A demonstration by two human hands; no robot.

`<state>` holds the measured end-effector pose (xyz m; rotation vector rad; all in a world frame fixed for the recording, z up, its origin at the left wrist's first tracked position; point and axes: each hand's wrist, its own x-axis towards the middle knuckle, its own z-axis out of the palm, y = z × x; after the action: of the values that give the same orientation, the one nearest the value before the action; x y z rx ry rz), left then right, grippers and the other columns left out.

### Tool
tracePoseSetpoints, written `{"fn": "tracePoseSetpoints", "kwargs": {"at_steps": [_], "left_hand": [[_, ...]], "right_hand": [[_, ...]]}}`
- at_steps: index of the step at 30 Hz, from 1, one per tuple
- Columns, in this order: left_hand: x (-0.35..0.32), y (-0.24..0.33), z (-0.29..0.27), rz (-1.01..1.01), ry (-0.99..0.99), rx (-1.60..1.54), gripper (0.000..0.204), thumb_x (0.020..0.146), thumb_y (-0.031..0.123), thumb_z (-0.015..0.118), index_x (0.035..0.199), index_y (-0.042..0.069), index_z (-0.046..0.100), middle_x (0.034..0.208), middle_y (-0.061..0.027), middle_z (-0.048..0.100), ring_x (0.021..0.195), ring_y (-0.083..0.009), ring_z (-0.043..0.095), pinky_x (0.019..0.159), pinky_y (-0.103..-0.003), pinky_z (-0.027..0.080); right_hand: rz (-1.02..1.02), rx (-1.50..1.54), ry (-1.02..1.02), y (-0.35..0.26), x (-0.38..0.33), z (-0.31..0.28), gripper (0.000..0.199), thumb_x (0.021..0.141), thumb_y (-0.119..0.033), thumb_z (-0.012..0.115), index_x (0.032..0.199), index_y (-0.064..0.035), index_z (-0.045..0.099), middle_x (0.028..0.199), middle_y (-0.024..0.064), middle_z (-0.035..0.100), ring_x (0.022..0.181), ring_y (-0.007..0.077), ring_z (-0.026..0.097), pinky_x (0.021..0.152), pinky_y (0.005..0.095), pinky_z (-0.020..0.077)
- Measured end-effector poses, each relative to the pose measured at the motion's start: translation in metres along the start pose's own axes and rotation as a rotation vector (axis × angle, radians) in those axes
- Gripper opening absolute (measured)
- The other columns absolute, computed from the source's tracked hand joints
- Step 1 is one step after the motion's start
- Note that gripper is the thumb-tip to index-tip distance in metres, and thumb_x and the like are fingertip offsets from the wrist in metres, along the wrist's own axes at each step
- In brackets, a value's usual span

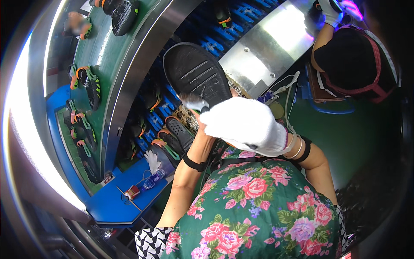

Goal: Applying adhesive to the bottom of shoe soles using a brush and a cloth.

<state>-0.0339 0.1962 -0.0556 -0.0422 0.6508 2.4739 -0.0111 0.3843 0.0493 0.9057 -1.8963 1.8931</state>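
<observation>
My right hand [243, 125], in a white knit glove, is closed around a brush [196, 103]. Its pale bristles touch or hover just over the lower left edge of a large black shoe sole [196, 71]. The sole is tilted up, its grooved face toward me and partly shiny as if wet. Behind the glove, my bare left hand [202, 126] supports the sole at its lower end; most of its fingers are hidden by the glove and sole. Close to my left wrist lie a perforated dark footbed [179, 130] and a sandal with orange and green straps [166, 144].
A green conveyor belt [101, 47] with several strapped shoes curves along the left. Blue racks [246, 28] run beneath a metal plate [250, 60]. A blue shelf [108, 203] holds a bottle [151, 180] and white glove [152, 161]. A co-worker [349, 60] sits at upper right.
</observation>
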Motion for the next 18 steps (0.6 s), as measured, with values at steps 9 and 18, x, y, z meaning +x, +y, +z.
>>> {"fn": "tracePoseSetpoints", "kwargs": {"at_steps": [9, 18], "left_hand": [[0.007, 0.002, 0.005, 0.013, -0.056, 0.037, 0.126, 0.066, 0.105, 0.032, 0.131, 0.000, 0.055, 0.110, -0.0206, 0.067, 0.100, -0.0301, 0.069, 0.089, -0.043, 0.057], [0.009, 0.016, 0.019, 0.073, -0.158, 0.039, 0.113, 0.075, 0.099, 0.036, 0.125, 0.000, 0.056, 0.112, -0.0180, 0.066, 0.100, -0.0307, 0.066, 0.086, -0.045, 0.057]], "right_hand": [[-0.207, -0.272, -0.040, 0.002, -0.004, 0.002, 0.024, 0.082, -0.003, 0.077, 0.106, -0.0050, 0.077, 0.106, 0.0106, 0.076, 0.097, 0.0261, 0.073, 0.083, 0.0373, 0.0594], [-0.001, -0.097, -0.112, 0.001, -0.017, -0.004, 0.023, 0.088, -0.002, 0.072, 0.110, -0.0062, 0.077, 0.112, 0.0106, 0.075, 0.098, 0.0249, 0.072, 0.084, 0.0353, 0.0593]]}}
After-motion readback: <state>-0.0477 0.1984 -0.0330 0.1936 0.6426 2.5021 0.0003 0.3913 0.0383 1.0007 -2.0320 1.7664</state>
